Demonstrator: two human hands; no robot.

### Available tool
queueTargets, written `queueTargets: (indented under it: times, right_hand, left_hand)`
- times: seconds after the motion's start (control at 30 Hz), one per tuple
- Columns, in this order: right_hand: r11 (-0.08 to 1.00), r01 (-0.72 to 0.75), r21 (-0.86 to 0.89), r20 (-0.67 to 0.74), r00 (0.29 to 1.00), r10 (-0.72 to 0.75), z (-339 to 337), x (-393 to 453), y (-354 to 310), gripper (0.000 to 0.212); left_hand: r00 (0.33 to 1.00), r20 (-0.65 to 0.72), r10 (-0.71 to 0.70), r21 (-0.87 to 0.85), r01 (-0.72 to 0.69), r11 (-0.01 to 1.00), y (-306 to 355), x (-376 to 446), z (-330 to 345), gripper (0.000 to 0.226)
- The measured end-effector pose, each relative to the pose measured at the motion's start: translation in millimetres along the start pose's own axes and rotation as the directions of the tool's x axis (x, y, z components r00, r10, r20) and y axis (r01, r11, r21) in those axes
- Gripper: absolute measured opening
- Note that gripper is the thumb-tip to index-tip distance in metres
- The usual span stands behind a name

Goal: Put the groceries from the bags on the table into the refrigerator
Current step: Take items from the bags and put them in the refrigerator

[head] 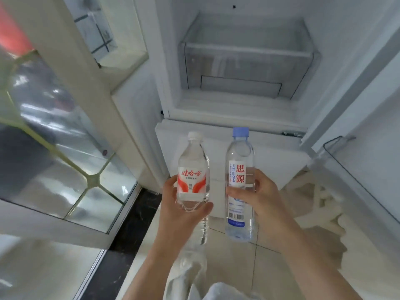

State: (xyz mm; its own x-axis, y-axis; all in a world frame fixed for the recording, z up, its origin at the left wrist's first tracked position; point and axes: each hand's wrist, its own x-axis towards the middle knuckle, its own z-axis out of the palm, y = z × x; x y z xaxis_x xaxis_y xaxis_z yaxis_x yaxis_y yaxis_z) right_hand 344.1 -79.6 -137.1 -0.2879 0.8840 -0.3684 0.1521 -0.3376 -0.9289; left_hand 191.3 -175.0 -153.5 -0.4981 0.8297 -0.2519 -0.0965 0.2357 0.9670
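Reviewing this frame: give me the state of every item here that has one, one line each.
refrigerator: upper compartment open.
clear drawer: in place, nothing seen inside.
white-capped bottle: capped, upright, held in the left hand.
blue-capped bottle: capped, upright, held in the right hand.
left hand: grips the white-capped bottle.
right hand: grips the blue-capped bottle.

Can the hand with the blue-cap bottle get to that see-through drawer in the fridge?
Probably yes: the fridge stands open and nothing blocks the clear drawer. But the right hand is full with the blue-capped bottle, so it could not pull it.
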Motion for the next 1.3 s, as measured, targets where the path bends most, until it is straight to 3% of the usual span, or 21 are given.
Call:
queueTargets:
  times: [0.2, 0.4, 0.77, 0.87, 0.97, 1.3]
  right_hand:
    - [0.996, 0.062, 0.067, -0.096, 0.994, -0.056, 31.6, 53.6, -51.6, 0.046]
    - [0.971, 0.219, 0.099, -0.180, 0.963, -0.199, 32.9, 99.5, -121.3, 0.048]
    - [0.859, 0.498, 0.115, -0.306, 0.841, -0.447, 9.7, 205.6, -241.4, 0.052]
    - [0.849, 0.525, 0.060, -0.316, 0.817, -0.483, -0.3, 233.6, -264.6, 0.067]
    - [0.836, 0.548, 0.015, -0.317, 0.796, -0.516, -10.2, 260.7, -277.2, 0.066]
    - [0.831, 0.551, -0.081, -0.282, 0.787, -0.549, -24.2, 313.6, -293.7, 0.064]
  left_hand:
    - [0.982, 0.122, 0.145, 0.077, -0.155, 0.985, 58.5, 96.2, -20.5, 0.075]
    - [0.942, 0.170, 0.288, 0.095, -0.306, 0.947, 110.3, 171.5, -6.5, 0.083]
    - [0.822, 0.100, 0.561, -0.053, -0.558, 0.828, 221.2, 274.5, 56.0, 0.088]
    - [0.814, 0.057, 0.578, -0.030, -0.577, 0.816, 238.3, 300.2, 75.1, 0.076]
    - [0.823, 0.011, 0.568, -0.036, -0.568, 0.822, 244.2, 323.2, 93.6, 0.069]
    - [0.813, -0.081, 0.576, -0.058, -0.581, 0.812, 255.3, 390.7, 133.2, 0.084]
